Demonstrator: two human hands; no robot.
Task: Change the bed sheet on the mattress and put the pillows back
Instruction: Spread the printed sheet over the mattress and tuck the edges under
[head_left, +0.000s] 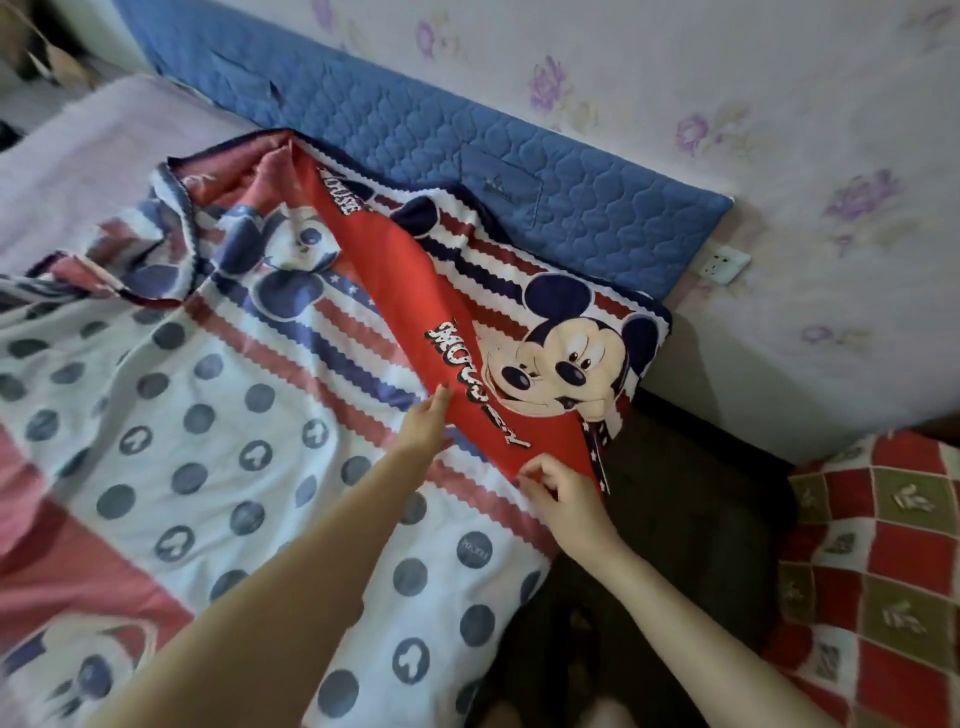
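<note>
We stand at a bed (93, 150) pushed against a wall (727, 78) papered with purple flowers, a blue quilted pad (415, 130) lining the join and a socket (724, 264) just past its end. The cartoon-print sheet (218, 415) lies rumpled over the mattress. Our left hand (423, 427) pinches its folded red edge; our right hand (563, 491) grips the same fold near the corner. A checked red blanket (872, 571) sits beside us across a dark floor gap.
</note>
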